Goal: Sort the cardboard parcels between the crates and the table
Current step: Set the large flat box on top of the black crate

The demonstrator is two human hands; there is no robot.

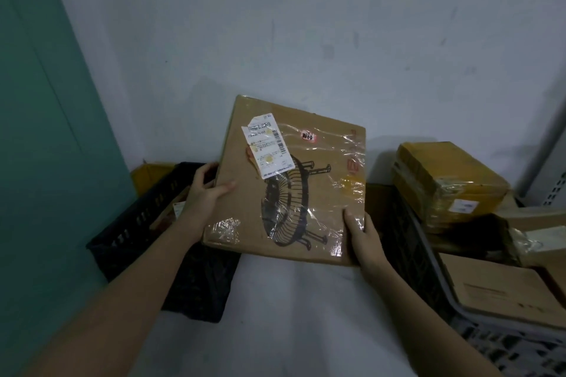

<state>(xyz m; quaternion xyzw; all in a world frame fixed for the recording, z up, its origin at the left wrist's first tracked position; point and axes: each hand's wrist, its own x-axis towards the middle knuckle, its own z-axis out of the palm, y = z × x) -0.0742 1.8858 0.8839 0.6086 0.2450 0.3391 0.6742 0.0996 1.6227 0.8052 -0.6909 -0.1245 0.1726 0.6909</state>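
A large flat cardboard parcel (306, 162) with a black fan drawing, a white shipping label and clear tape is held up in the air between two crates. My left hand (205, 190) grips its left edge, thumb across the front face. My right hand (361, 232) grips its lower right corner, thumb on the front. A black plastic crate (147, 223) stands on the floor at the left, with a parcel partly visible inside. A grey crate (428, 269) at the right holds several cardboard parcels, among them a flat brown box (502, 294).
A yellow-taped parcel (444, 180) is stacked high at the back of the right crate, with more boxes (539, 232) beside it. A yellow box (150, 174) stands behind the black crate. A teal panel (46, 131) lines the left side; a white wall is ahead.
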